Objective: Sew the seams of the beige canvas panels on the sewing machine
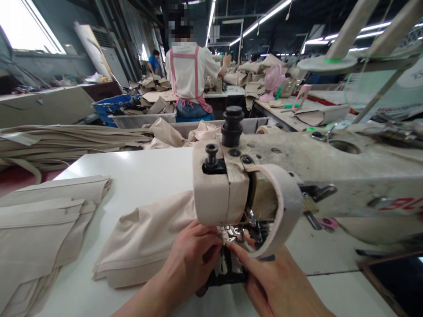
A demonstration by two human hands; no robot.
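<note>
We find the left hand (194,246) with fingers curled and tips at the needle area (231,233) of the sewing machine (214,189), and the right hand (277,273) with its index finger extended toward them; we cannot tell whether either grips anything, as the contact point is too small and the curved strip (292,207) partly covers the right hand. The beige fabric piece (148,237) lies on the table (148,171), its right end reaching behind the left hand — presumably so the table carries its bulk; the stacked panels (39,229) lie farther left — probably for easy reach.
</note>
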